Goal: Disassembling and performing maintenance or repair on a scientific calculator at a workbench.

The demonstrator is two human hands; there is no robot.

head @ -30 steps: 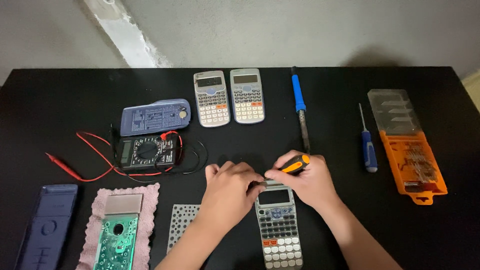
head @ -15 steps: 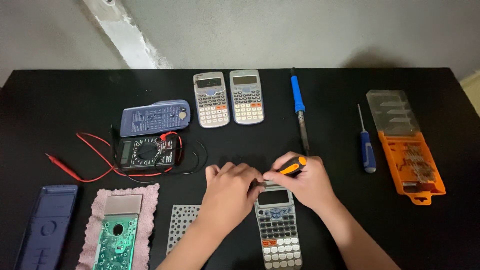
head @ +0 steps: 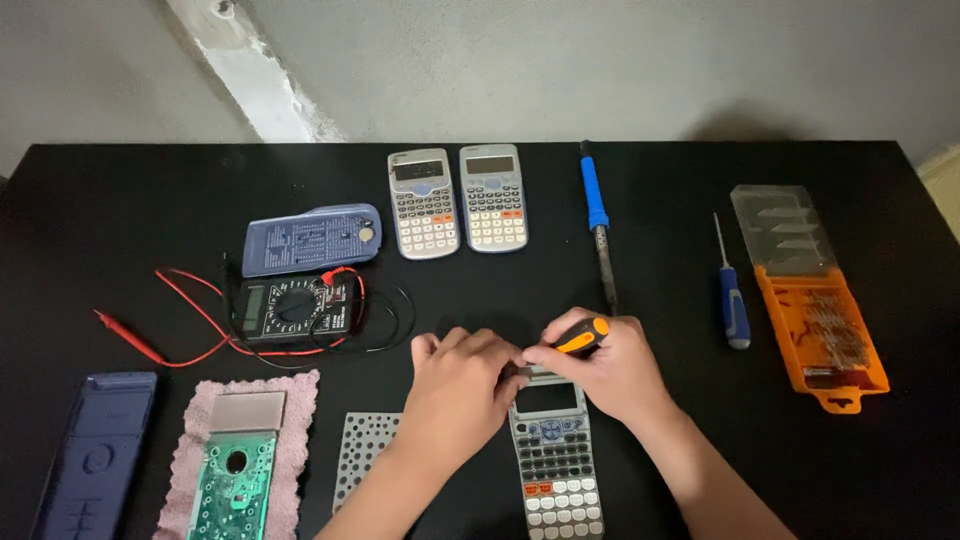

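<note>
change: almost none, both hands stayed put
left hand [head: 462,385]: pressing calculator [head: 556,460] top
right hand [head: 612,368]: gripping orange screwdriver [head: 582,337]

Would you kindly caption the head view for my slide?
Left hand steadies a grey calculator; right hand holds an orange-handled screwdriver.

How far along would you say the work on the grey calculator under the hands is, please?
Looks done: one unit lies apart, its green circuit board on a pink cloth. In hand: the left hand steadies the grey calculator while the right hand works an orange-handled screwdriver at its top edge. Left: this case looks closed, and two grey calculators lie untouched at the back.
</note>
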